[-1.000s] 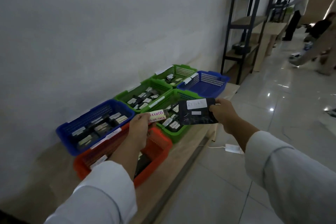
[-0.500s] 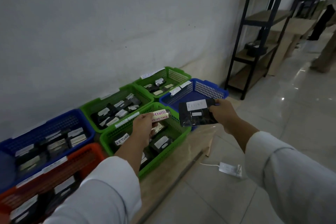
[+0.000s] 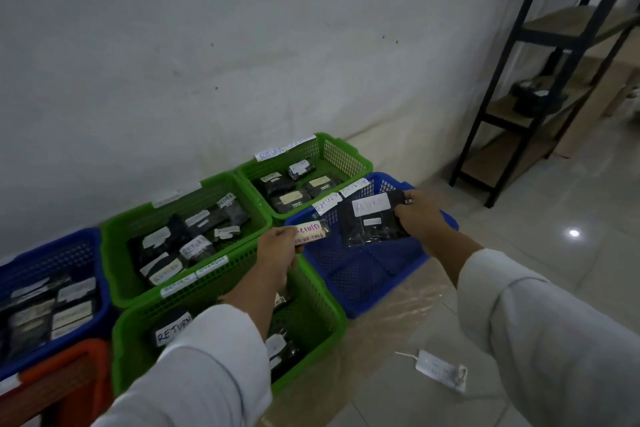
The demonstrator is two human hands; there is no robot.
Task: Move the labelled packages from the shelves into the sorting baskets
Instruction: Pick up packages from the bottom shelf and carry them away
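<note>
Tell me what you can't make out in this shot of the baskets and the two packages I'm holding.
- Near green basket, head view: most contents hidden by the left arm.
- Small package in the left hand: second label line too small to read.
- Orange basket: cut off by the frame edge.
- Shelf bundle: dark, unidentifiable.

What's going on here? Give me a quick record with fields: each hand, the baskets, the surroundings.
left hand: pinches a small package with a pink "Return" label
right hand: holds a black package with a white label over the blue basket
green baskets: hold labelled black packages
surroundings: black shelf rack at right, power strip on the floor
</note>
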